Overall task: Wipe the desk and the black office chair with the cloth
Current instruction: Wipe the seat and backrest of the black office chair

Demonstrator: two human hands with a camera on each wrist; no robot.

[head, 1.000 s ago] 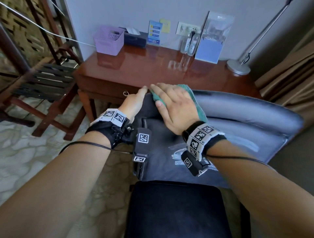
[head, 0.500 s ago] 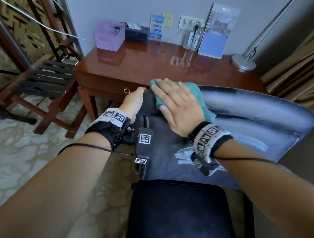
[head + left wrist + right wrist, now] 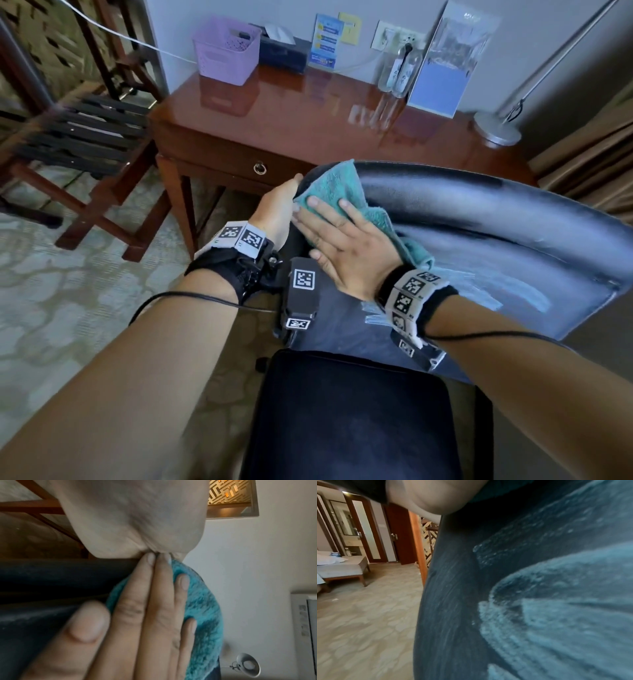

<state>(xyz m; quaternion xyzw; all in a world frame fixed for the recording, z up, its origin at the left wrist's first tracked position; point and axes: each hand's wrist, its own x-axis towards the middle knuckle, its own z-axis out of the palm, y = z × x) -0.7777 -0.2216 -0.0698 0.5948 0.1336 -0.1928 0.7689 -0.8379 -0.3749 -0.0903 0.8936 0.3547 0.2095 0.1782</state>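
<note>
The black office chair (image 3: 479, 233) stands in front of me with its backrest toward the brown wooden desk (image 3: 291, 116). A teal cloth (image 3: 337, 186) lies over the backrest's top left corner. My right hand (image 3: 342, 236) presses flat on it with straight fingers (image 3: 154, 601) spread over the cloth (image 3: 202, 608). My left hand (image 3: 275, 212) grips the backrest's left edge, thumb on the near side, fingers hidden behind it. Pale wipe streaks mark the backrest (image 3: 453, 601).
At the desk's back stand a purple basket (image 3: 226, 51), a dark tissue box (image 3: 282, 48), two bottles (image 3: 399, 73), a blue stand card (image 3: 445, 65) and a lamp base (image 3: 496, 128). A wooden rack (image 3: 78, 137) stands left; curtains (image 3: 589, 161) hang right. The chair's seat (image 3: 349, 418) is below my arms.
My right hand has slid a little down the backrest toward me, so more teal cloth shows above the fingertips. The left hand stays on the backrest's edge.
</note>
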